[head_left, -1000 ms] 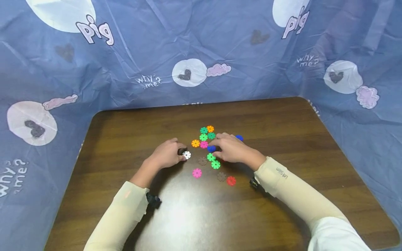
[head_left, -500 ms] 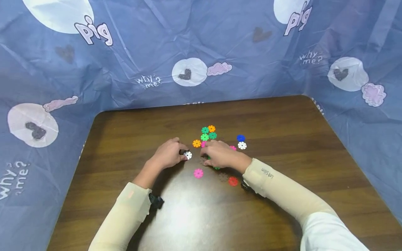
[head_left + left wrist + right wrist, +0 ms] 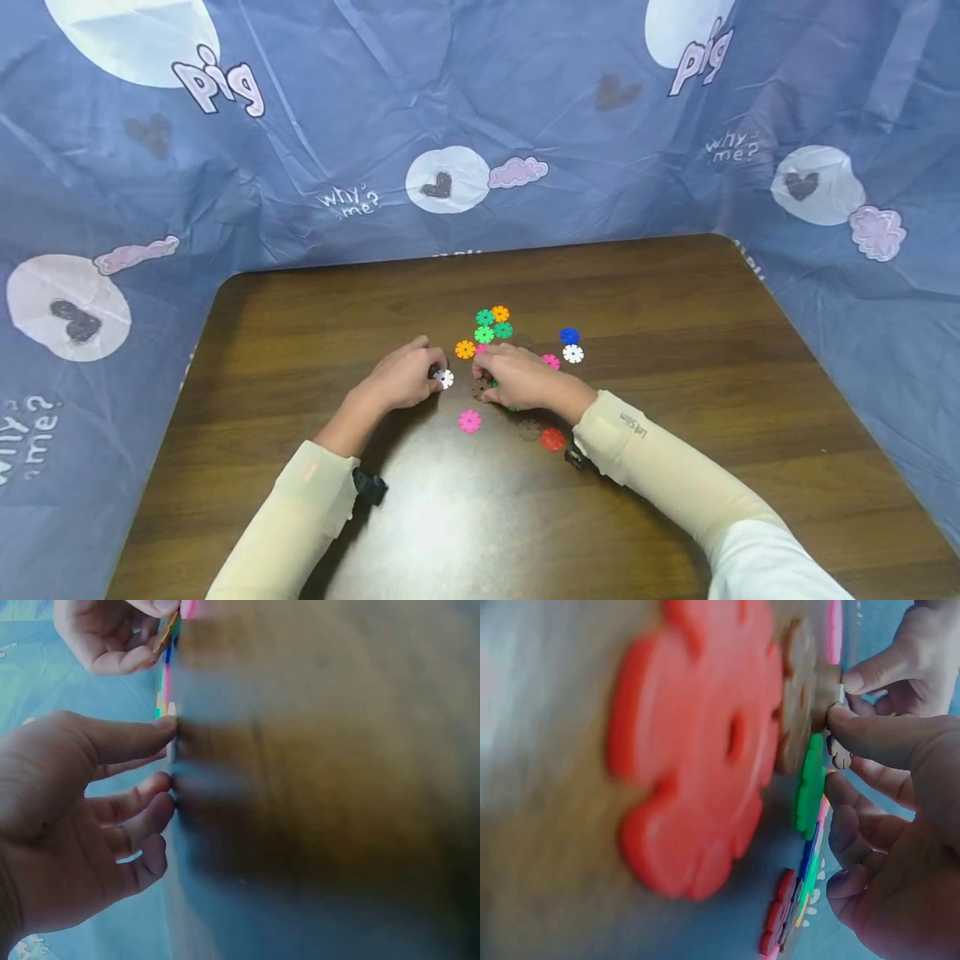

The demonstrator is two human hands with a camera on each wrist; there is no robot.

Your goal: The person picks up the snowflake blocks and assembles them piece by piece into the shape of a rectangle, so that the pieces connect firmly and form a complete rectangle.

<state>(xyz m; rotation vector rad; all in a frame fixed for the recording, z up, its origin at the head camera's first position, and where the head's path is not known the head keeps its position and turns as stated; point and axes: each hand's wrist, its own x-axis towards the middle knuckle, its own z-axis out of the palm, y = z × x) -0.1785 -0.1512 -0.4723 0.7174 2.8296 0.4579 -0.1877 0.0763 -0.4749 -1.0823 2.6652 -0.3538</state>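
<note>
Notched plastic snowflake discs in several colours lie on the brown table. My left hand (image 3: 401,375) pinches a white snowflake disc (image 3: 446,379) at the table surface, left of the cluster. To its right, my right hand (image 3: 517,377) holds a brown snowflake disc (image 3: 164,635) between thumb and fingertips, and the disc stands tilted in the left wrist view. That hand covers part of the cluster, including green discs under the palm. A pink disc (image 3: 469,421) lies nearer the body, between the two hands. In the right wrist view, a red disc (image 3: 712,742) looms close to the camera.
Beyond the right hand lie green discs (image 3: 484,334) and orange discs (image 3: 465,349). A blue disc (image 3: 569,336) and another white disc (image 3: 573,354) sit to the right. Another brown disc (image 3: 528,429) is beside the red one. Blue printed cloth (image 3: 300,167) walls the table's back and sides.
My right hand has shifted left and toward the body, uncovering a white and a pink disc at right, and now grips the brown disc. The left hand stays with its white disc.
</note>
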